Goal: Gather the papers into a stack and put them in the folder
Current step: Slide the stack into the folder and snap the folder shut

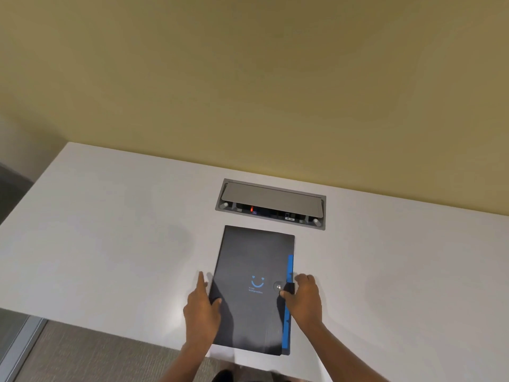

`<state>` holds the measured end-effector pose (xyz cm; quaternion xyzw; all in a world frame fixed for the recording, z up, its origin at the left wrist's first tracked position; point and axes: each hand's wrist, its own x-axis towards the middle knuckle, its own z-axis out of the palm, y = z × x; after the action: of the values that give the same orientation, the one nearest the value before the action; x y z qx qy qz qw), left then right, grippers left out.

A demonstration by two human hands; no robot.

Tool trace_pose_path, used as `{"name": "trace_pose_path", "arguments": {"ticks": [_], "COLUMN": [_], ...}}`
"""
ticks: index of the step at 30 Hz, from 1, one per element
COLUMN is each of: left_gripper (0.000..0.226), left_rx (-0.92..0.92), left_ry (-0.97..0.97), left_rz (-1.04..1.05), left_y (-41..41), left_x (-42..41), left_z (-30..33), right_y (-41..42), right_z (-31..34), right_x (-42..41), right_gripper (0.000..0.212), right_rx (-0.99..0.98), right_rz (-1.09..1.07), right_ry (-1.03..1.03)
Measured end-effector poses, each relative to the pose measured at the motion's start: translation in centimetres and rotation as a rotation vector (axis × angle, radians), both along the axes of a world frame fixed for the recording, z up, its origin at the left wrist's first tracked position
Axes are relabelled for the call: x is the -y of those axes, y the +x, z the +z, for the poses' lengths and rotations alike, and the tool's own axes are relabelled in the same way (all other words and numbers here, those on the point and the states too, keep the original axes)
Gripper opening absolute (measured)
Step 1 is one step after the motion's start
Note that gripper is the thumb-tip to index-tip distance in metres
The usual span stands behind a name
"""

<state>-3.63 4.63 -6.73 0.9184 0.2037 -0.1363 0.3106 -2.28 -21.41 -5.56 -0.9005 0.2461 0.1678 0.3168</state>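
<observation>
the black folder (253, 290) lies closed and flat on the white table (110, 230), its near end just over the near edge, blue tabs showing along its right side. your left hand (202, 307) rests loosely at its left edge, thumb on the cover, grasping nothing. your right hand (304, 296) pinches the snap strap (287, 288) at the right edge. beyond the folder's far end sits a recessed outlet box (271, 204).

Soft, even indoor light leaves faint shadows on the table (110, 230) left of the folder (248, 299); wide-angle edges bow, slightly blurred.
</observation>
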Motion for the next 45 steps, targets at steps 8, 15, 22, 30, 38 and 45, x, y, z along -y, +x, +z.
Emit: {"name": "trace_pose_path", "arguments": {"ticks": [8, 15, 22, 30, 38, 45], "left_gripper": [0.054, 0.03, 0.01, 0.019, 0.016, 0.037], "left_rx": [-0.049, 0.057, 0.127, 0.176, 0.194, 0.167], "left_ry": [-0.277, -0.359, -0.348, -0.252, -0.259, -0.285], "left_rz": [0.276, 0.321, 0.49, 0.603, 0.529, 0.443], "left_y": [-0.3, 1.0, 2.5, 8.5, 18.7, 25.1], "left_x": [-0.5, -2.1, -8.6, -19.1, -23.0, -22.2], "left_z": [-0.7, 0.1, 0.4, 0.8, -0.1, -1.4], "right_y": [-1.1, -0.5, 3.1, 10.9, 19.6, 23.0], "right_z": [-0.6, -0.4, -0.2, 0.3, -1.1, -2.1], "right_x": [-0.4, -3.1, -9.8, -19.8, -23.8, -23.7], "right_gripper": [0.03, 0.031, 0.03, 0.043, 0.05, 0.057], "right_rx": [-0.068, -0.042, -0.019, -0.05, -0.032, 0.025], "right_rz": [-0.217, -0.252, -0.148, 0.005, -0.017, -0.094], "right_ry": [0.228, 0.336, 0.408, 0.562, 0.576, 0.599]}}
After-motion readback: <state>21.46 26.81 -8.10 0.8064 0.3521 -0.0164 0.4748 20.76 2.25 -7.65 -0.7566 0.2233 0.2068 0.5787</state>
